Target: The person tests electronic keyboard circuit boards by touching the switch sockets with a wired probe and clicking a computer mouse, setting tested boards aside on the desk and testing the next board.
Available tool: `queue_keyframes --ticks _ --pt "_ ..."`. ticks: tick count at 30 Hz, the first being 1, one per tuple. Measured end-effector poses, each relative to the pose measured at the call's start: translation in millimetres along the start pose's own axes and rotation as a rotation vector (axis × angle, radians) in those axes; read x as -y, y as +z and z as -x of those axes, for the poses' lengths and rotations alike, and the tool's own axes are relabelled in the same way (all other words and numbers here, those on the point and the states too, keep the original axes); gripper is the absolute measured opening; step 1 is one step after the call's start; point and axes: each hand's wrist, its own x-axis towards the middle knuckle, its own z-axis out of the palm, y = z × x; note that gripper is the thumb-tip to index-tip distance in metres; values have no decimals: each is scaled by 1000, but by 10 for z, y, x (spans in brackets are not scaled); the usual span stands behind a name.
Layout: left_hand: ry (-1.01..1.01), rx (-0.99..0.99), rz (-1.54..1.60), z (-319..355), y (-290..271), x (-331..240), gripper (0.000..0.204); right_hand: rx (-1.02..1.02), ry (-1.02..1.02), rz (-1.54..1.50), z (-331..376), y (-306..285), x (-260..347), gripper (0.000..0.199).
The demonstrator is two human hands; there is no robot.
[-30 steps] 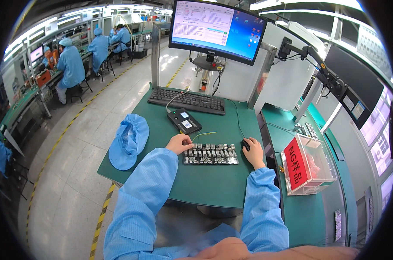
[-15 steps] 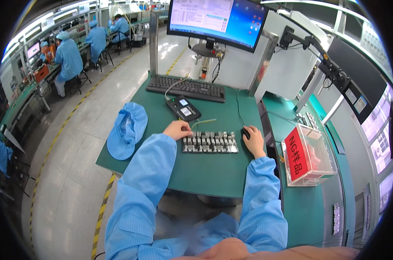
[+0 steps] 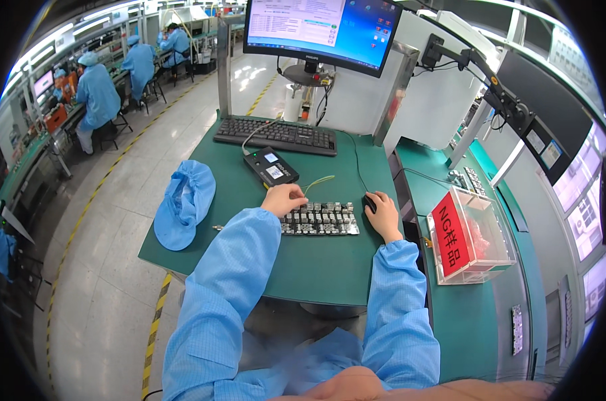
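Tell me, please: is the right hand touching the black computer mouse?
Touching. In the head view the right hand lies over the black mouse, covering most of it, with no gap between the fingers and its top.

Two hands: the left hand (image 3: pixel 284 198) and the right hand (image 3: pixel 383 212); one circuit panel (image 3: pixel 320 219) under the left fingers; one mouse (image 3: pixel 370 203); one keyboard (image 3: pixel 276 136); one black reader (image 3: pixel 271 166); one monitor (image 3: pixel 323 28); one blue cap (image 3: pixel 185 202); one clear box (image 3: pixel 473 234).

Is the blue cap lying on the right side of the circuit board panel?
No, the blue cap lies on the green mat to the left of the circuit board panel, beyond the left hand.
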Motion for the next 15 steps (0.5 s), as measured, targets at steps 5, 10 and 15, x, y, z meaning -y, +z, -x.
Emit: queue_keyframes --ticks 5,10,15 --pt "-40 -30 -79 51 85 95 25 -3 -11 -13 -6 -5 14 36" --pt "-60 -23 -107 53 78 14 26 -54 -40 -17 -3 20 -15 35" --pt "-47 -20 -136 34 80 30 27 -52 -43 -12 -19 21 -4 34"
